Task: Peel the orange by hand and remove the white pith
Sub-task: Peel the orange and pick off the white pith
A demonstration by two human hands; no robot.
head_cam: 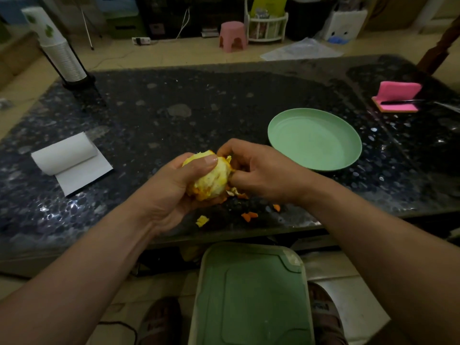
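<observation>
— What is seen first?
— A dark speckled tabletop [224, 108] is spread across the view. Below its near edge a green bin lid [251, 295] is seen.

— And what is carried on the tabletop?
— A green plate [315, 143] is set right of centre. A partly unrolled paper roll [72, 158] is laid at the left, well apart from the plate.

— How are the hands placed?
— The fruit is cupped from below and from the left by the left hand [174, 185], with the thumb pressed over its top. A peel flap [228, 160] at the fruit's right side is pinched by the curled fingers of the right hand [258, 170].

— Where is the orange found?
— The orange [211, 180] is held between the two hands above the near part of the tabletop, left of the plate. Most of it is shown pale with white pith, and orange skin is seen at its underside.

— Anything smaller?
— Peel scraps [249, 215] are scattered on the tabletop beneath the fruit.
</observation>
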